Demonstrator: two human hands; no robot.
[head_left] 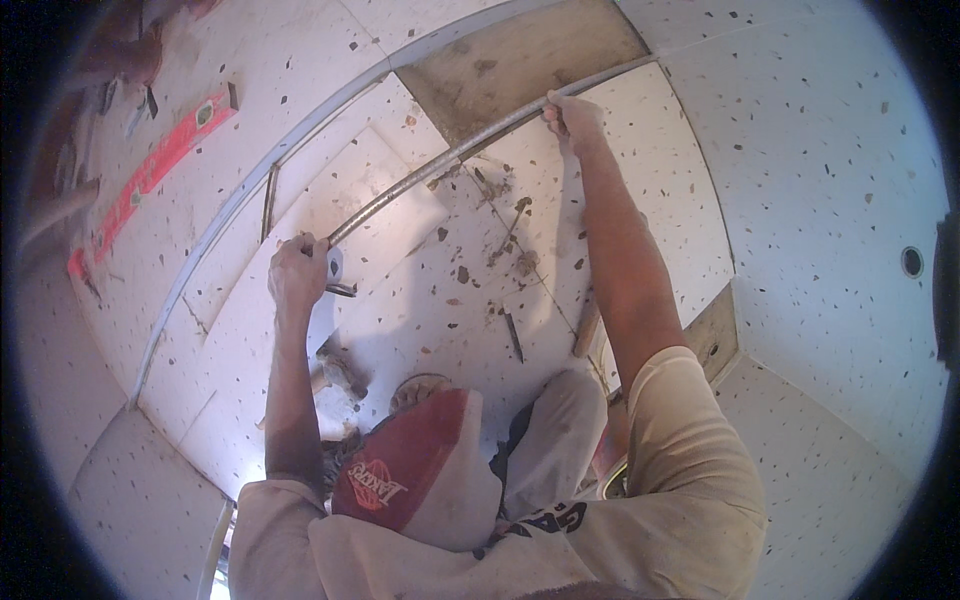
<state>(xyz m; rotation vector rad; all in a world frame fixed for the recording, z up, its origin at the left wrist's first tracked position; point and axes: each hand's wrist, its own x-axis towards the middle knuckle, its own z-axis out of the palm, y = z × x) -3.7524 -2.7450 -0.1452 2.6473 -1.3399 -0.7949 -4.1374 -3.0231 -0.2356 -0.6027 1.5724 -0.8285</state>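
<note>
A long, thin silver metal strip (435, 166) runs slantwise across the speckled tiles, from lower left to upper right. My left hand (298, 270) is closed round its near left end. Farther off, my right hand (572, 120) pinches the strip beside the edge of a white speckled tile (650, 160). Just below my left fist is a small dark bar-shaped piece (341, 290); whether that hand holds it too is unclear. A hammer (342, 374) lies near my left forearm, partly hidden. Between my arms, a dark pencil-like stick (513, 337) rests on the tiles.
A bare brown recess (520, 62) lies beyond the strip. At far left is a red spirit level (165, 155). Crumbs of debris (505, 225) litter the middle. Speckled panels rise at right, one with a round hole (911, 262). My bent knees are close below.
</note>
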